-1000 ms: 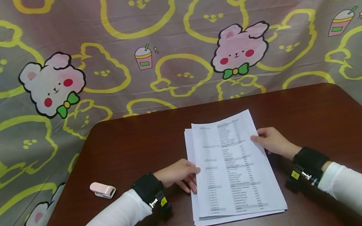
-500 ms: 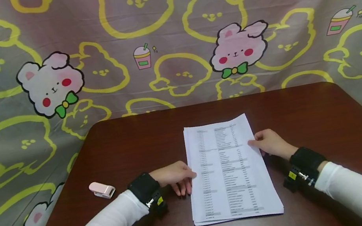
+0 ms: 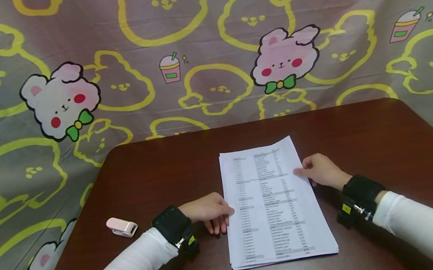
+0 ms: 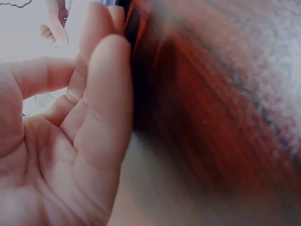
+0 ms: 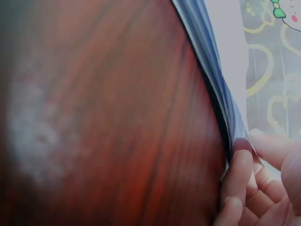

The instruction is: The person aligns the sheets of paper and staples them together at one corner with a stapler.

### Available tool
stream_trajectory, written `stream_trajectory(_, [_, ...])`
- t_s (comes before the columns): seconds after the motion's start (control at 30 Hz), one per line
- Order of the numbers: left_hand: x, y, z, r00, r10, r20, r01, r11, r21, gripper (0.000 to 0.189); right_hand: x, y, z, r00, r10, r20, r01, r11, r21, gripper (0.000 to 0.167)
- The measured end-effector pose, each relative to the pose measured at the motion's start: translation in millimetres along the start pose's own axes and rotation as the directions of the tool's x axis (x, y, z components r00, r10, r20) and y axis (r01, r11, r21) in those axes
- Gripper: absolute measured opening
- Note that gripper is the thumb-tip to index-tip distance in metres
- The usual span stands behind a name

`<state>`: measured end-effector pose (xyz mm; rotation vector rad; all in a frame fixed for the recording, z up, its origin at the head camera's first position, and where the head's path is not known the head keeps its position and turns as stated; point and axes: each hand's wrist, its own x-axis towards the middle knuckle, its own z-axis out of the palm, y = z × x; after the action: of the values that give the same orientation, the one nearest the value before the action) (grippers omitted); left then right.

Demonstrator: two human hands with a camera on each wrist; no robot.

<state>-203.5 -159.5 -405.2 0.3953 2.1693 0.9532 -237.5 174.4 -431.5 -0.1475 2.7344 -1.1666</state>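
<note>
A stack of white paper sheets [image 3: 273, 206], the top one printed with columns of text and grey bars, lies on the dark wooden table. My left hand [image 3: 210, 208] is at the stack's left edge, thumb over the top sheet and fingers along the side. In the left wrist view, the fingers [image 4: 110, 84] bend up close to the edge. On the opposite side my right hand [image 3: 324, 170] pinches the upper right edge between thumb and fingers. Its wrist view shows several layered sheet edges [image 5: 214, 61], with the pinched corner [image 5: 242, 136] parting from those below.
A small pink and white stapler-like object [image 3: 122, 227] lies on the table [image 3: 154, 174] to the left. Behind the table hangs a cartoon-print cloth [image 3: 202, 51]. Both wrists wear black bands [image 3: 365, 198] with cameras.
The top sheet has shifted left and down, now lining up over the stack where it had stuck out to the right. Both hands moved slightly left with it.
</note>
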Motion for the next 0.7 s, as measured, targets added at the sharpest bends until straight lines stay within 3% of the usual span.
stream_trajectory(0.3, [-2.2,1.5,1.9,0.999,-0.023,-0.042,0.025,0.998,0.058,0.040,1.2,-2.7,-3.9,1.000,0.024,0.001,-0.024,1.000,0.006,0.030])
stream_trajectory(0.5, [-9.1,0.2,-2.6,0.992,-0.048,-0.115,0.059,0.994,0.095,0.040,-6.2,0.5,-16.3,1.000,0.021,0.021,-0.020,0.999,-0.040,0.035])
stream_trajectory(0.7, [-18.0,-1.8,-12.9,0.978,0.009,-0.208,0.007,0.997,0.076,0.031,-18.6,5.2,-34.9,0.998,-0.002,0.070,0.006,0.999,-0.054,0.034])
